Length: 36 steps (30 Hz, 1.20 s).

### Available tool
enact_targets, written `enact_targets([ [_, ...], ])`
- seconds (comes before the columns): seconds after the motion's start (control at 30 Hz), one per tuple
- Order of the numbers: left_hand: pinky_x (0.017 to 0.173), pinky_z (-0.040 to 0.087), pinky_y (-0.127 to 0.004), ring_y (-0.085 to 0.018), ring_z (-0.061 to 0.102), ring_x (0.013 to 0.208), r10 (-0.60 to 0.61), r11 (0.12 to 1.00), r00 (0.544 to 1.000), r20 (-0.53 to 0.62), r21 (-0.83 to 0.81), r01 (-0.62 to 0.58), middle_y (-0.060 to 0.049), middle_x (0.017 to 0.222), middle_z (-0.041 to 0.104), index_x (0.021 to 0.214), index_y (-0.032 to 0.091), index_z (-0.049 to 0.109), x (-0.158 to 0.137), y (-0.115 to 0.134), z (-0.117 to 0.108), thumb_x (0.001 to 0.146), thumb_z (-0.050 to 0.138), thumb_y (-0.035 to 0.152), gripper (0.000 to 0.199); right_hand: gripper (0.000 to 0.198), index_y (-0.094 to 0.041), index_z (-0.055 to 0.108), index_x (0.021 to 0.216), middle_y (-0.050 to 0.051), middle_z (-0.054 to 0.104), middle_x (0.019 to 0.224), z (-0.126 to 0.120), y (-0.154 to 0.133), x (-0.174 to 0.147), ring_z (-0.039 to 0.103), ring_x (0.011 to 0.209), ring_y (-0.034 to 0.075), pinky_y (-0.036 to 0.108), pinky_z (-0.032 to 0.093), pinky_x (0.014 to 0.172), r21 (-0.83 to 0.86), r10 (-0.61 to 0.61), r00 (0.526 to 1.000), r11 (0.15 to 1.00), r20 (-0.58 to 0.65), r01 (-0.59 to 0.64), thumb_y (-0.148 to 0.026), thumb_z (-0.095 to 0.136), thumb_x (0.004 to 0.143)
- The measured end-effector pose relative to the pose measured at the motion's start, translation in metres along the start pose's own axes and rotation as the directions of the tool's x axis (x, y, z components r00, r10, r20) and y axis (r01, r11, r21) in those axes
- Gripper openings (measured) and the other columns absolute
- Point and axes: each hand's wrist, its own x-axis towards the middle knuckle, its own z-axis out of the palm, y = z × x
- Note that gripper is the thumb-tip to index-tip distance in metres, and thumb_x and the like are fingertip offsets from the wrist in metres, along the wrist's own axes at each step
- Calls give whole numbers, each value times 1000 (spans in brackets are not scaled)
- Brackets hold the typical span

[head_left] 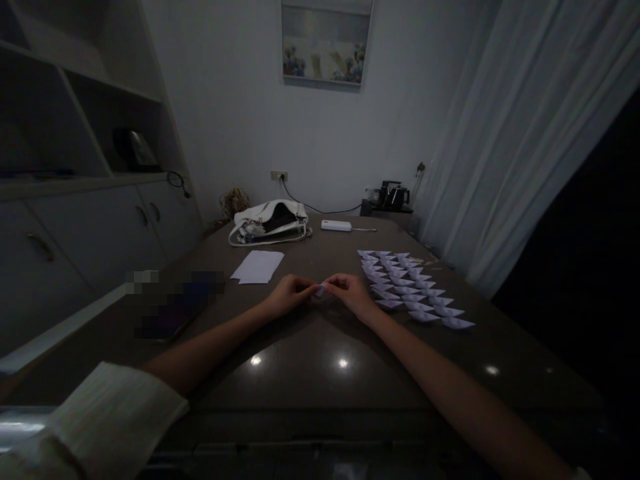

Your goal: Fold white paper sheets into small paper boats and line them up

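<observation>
Paper piece: the small pale paper piece (320, 291) sits between the two hands, at the fingertips; whether it touches the table (300, 387) I cannot tell.
Long axis: too small and dim to read surely.
Nearer hand: neither; the paper lies to the right of the left fingertips and to the left of the right ones, touching both.
Left hand: the left hand (289, 295) pinches the paper's left side between thumb and finger.
Right hand: the right hand (351, 293) pinches its right side likewise.
Folded shapes: white, boat-like paper shapes (406, 290) stand in rows just beside the right hand.
Flat sheets: white sheets (259, 267) lie beyond the left hand, overlapping, apart from it.
Far side: a white bag (250, 217) and a white device (336, 226) rest farther back.
</observation>
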Motion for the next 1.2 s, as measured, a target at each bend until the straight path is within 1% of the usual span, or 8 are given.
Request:
enact_targets([
  [0.1,52,38,-20,-13,53,57,13,1000,1000,-5,0,-13,-3,63,63,83,8,70,0,0,0,84,48,50,47,23,-14,68,76,3,67,73,2,-1,-1,57,66,14,26,42,64,5,-1,1000,1000,12,1,-35,70,67],
  [0.27,51,37,-19,-12,52,56,29,1000,1000,-9,-1,-29,-2,60,61,81,8,69,0,1,-1,84,48,49,47,25,-15,68,76,2,66,70,1,2,-1,55,62,13,25,42,62,-5,-20,999,1000,33,20,-39,64,73],
  [0.47,54,42,-21,-14,57,58,-46,989,998,40,-136,51,-5,65,65,85,8,69,2,-3,0,82,51,51,47,18,-15,67,70,0,63,63,-1,2,1,54,60,12,24,39,61,-24,-17,1000,1000,7,17,-33,65,71],
  [0.6,53,43,-21,-14,57,56,-77,993,995,57,-91,82,-6,65,66,84,7,69,2,-4,-1,83,47,53,51,16,-15,67,69,0,62,62,-4,3,3,53,59,12,24,40,61,2,-5,999,1000,-40,5,-31,65,69],
  [0.73,53,43,-21,-14,57,56,-39,998,997,64,-40,41,-7,70,68,85,7,69,0,-1,-4,85,45,52,51,16,-15,67,69,0,61,61,-6,5,5,52,57,11,24,38,58,11,7,996,1000,-92,-6,-31,65,68],
  [0.93,52,40,-20,-13,56,57,-14,997,994,105,-69,22,-5,66,66,79,7,70,-3,4,-5,84,46,51,51,15,-15,65,68,-2,59,60,-3,3,5,50,56,10,22,38,56,62,23,1000,998,-14,-22,-31,64,69],
  [1.1,51,38,-19,-13,55,56,5,996,988,154,87,-18,-3,64,64,77,7,69,-5,8,-5,86,42,51,52,22,-14,66,71,0,63,65,-3,2,3,53,59,11,23,40,59,-6,-14,997,1000,71,14,-35,69,67],
  [1.2,51,36,-18,-11,52,55,58,987,985,161,141,-81,-1,61,60,75,7,68,-5,9,-4,87,42,50,51,25,-13,67,72,2,64,66,-2,1,2,53,59,11,23,40,59,-23,-51,990,998,128,54,-38,69,69],
])
